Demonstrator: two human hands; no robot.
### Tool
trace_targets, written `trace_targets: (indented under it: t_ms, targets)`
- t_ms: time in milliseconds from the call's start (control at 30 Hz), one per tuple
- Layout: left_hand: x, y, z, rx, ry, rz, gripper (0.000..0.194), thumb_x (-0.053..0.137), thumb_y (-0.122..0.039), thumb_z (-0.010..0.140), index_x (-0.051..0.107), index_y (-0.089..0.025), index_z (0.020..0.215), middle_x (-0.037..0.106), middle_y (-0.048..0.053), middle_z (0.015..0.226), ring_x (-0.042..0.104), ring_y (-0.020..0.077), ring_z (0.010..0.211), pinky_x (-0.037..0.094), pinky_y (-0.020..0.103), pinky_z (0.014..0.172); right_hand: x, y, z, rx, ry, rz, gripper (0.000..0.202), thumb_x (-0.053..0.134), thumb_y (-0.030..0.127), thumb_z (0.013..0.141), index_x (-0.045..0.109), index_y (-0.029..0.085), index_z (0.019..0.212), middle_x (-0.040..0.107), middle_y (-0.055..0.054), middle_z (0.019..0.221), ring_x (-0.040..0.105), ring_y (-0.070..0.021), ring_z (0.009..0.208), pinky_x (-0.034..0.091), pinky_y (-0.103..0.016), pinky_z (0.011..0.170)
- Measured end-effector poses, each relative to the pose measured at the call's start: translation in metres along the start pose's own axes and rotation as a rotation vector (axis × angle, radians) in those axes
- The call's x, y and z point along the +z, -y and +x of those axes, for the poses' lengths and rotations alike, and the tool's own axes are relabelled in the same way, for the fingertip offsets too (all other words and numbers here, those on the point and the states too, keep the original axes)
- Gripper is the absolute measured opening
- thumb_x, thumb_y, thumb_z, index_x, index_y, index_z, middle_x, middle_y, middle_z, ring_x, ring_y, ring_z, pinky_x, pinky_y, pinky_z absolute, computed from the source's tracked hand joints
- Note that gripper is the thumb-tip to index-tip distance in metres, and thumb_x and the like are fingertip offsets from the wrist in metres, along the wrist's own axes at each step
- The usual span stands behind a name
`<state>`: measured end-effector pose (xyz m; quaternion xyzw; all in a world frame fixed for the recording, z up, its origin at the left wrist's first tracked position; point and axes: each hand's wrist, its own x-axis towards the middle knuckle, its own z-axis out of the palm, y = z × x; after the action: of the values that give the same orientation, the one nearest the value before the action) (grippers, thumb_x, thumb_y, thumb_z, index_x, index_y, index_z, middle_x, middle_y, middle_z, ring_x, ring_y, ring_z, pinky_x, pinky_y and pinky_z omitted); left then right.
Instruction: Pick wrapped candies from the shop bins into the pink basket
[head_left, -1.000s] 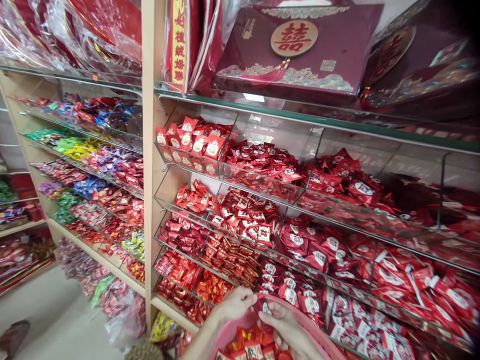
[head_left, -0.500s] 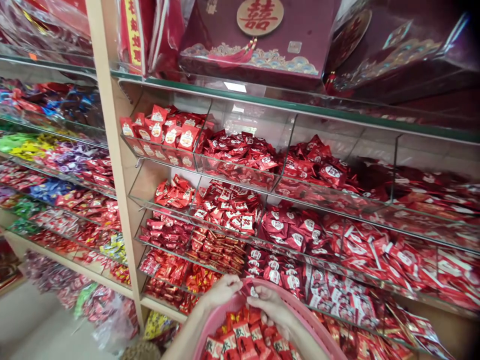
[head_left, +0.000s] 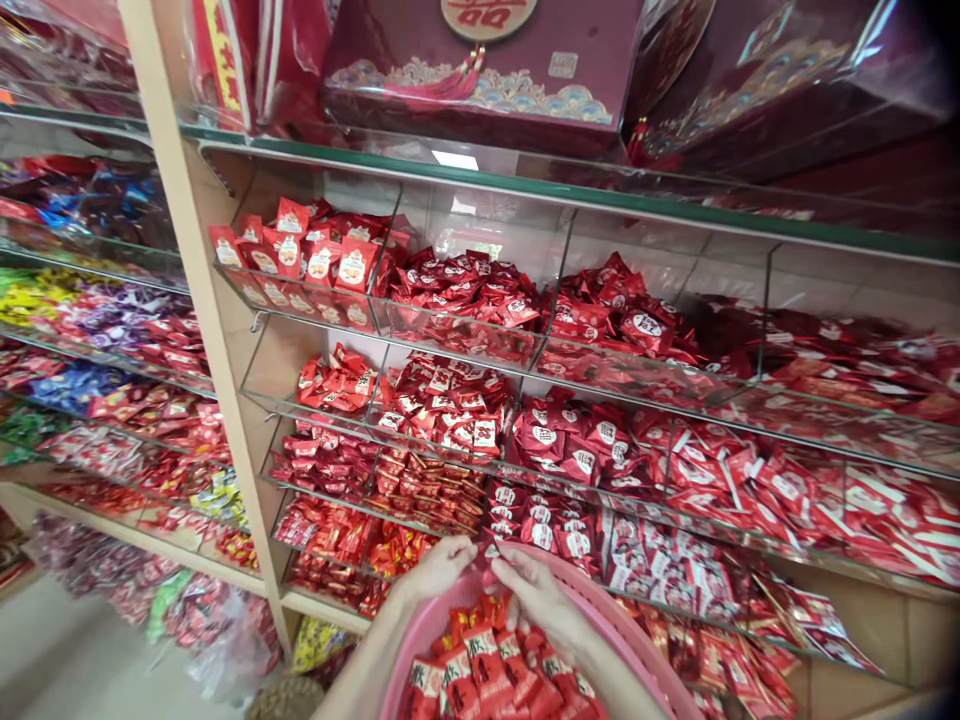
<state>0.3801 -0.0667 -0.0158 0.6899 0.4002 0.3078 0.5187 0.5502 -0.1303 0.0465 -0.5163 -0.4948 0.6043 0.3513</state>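
The left hand and right hand pinch a small dark-red wrapped packet between their fingers at the far rim of a pink plastic basket holding red printed packets.

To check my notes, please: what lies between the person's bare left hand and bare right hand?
In the head view, a small, dark-red wrapped packet lies between the left hand and right hand, near the pink plastic basket's rim.

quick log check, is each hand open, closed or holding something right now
Left hand: curled at a small red packet; grip cannot be told.
Right hand: closed, holding that packet.
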Motion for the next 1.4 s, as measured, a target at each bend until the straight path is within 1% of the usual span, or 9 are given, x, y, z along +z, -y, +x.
trace_targets:
  t_ms: [200, 333, 500, 567, 667, 833, 1000, 1267, 1400]
  targets:
    - [0.001, 0.006, 0.001, -0.020, -0.032, 0.043, 0.042, 0.038, -0.054, 0.082, 0.052, -0.015, 0.074, 0.050, -0.001, 0.071, 0.042, 0.0107, 0.068, 0.036, 0.023, 0.069, 0.001, 0.006, -0.005, -0.018, 0.015, 0.126, 0.051, 0.044, 0.056, 0.081, 0.050, 0.020, 0.116, 0.064, -0.010, 0.105, 0.065, -0.0130, 0.059, 0.046, -0.022, 0.049]
    - [0.000, 0.000, -0.001, -0.033, -0.029, 0.073, 0.044, 0.037, -0.056, 0.082, 0.050, -0.016, 0.073, 0.049, -0.003, 0.070, 0.041, 0.0103, 0.068, 0.036, 0.022, 0.068, -0.003, 0.002, -0.004, -0.038, 0.037, 0.084, 0.061, 0.046, 0.048, 0.081, 0.031, 0.025, 0.135, 0.064, -0.009, 0.103, 0.066, -0.0152, 0.065, 0.048, -0.027, 0.057]
    - [-0.002, -0.004, -0.001, -0.009, -0.002, 0.048, 0.040, 0.036, -0.052, 0.082, 0.048, -0.016, 0.070, 0.047, -0.003, 0.068, 0.040, 0.0102, 0.067, 0.035, 0.022, 0.067, -0.009, 0.001, -0.002, -0.090, 0.174, 0.052, 0.054, 0.037, 0.049, 0.085, 0.039, 0.023, 0.132, 0.061, -0.009, 0.106, 0.065, -0.0174, 0.077, 0.048, -0.030, 0.064]
    - [-0.003, -0.004, -0.001, 0.004, 0.018, 0.022, 0.038, 0.037, -0.050, 0.082, 0.049, -0.016, 0.072, 0.048, -0.003, 0.070, 0.042, 0.0106, 0.068, 0.036, 0.023, 0.069, -0.009, -0.003, 0.002, -0.178, 0.193, -0.052, 0.053, 0.045, 0.042, 0.083, 0.037, 0.025, 0.133, 0.061, -0.007, 0.104, 0.064, -0.0163, 0.075, 0.048, -0.030, 0.064]
    - [-0.003, -0.001, 0.000, 0.023, 0.015, 0.000, 0.037, 0.039, -0.049, 0.081, 0.050, -0.015, 0.070, 0.048, -0.002, 0.069, 0.042, 0.0112, 0.067, 0.036, 0.024, 0.068, -0.008, -0.007, 0.011, -0.342, 0.108, -0.339, 0.050, 0.058, 0.035, 0.077, 0.047, 0.025, 0.125, 0.062, -0.003, 0.093, 0.059, -0.0150, 0.071, 0.046, -0.030, 0.067]
    - [-0.003, 0.001, 0.002, 0.023, 0.041, -0.018, 0.036, 0.046, -0.047, 0.078, 0.056, -0.014, 0.066, 0.051, -0.001, 0.065, 0.042, 0.0116, 0.065, 0.035, 0.024, 0.064, -0.006, 0.001, 0.016, -0.483, -0.015, -0.594, 0.033, 0.063, 0.037, 0.075, 0.061, 0.025, 0.106, 0.063, -0.002, 0.094, 0.056, -0.0172, 0.079, 0.044, -0.030, 0.075]
    - [-0.005, -0.004, 0.001, -0.023, 0.023, -0.065, 0.031, 0.049, -0.042, 0.077, 0.062, -0.014, 0.076, 0.058, 0.000, 0.074, 0.048, 0.0134, 0.073, 0.038, 0.025, 0.070, -0.013, 0.009, 0.016, -0.388, 0.033, -0.419, 0.038, 0.065, 0.045, 0.072, 0.064, 0.020, 0.100, 0.065, -0.002, 0.082, 0.057, -0.0174, 0.075, 0.046, -0.030, 0.070]
    - [-0.005, -0.018, -0.004, -0.029, 0.052, -0.169, 0.050, 0.045, -0.058, 0.078, 0.066, -0.013, 0.081, 0.066, 0.004, 0.085, 0.055, 0.0167, 0.082, 0.039, 0.028, 0.083, -0.028, 0.005, 0.017, -0.280, 0.163, -0.127, 0.047, 0.071, 0.049, 0.063, 0.065, 0.016, 0.095, 0.066, -0.005, 0.089, 0.060, -0.0189, 0.084, 0.045, -0.035, 0.083]
    - [-0.005, -0.023, -0.008, -0.063, 0.042, -0.197, 0.052, 0.045, -0.059, 0.078, 0.068, -0.012, 0.085, 0.067, 0.006, 0.088, 0.057, 0.0183, 0.085, 0.040, 0.029, 0.084, -0.026, 0.010, 0.014, -0.239, 0.209, -0.115, 0.048, 0.071, 0.050, 0.062, 0.064, 0.015, 0.094, 0.065, -0.003, 0.083, 0.060, -0.0179, 0.080, 0.045, -0.034, 0.082]
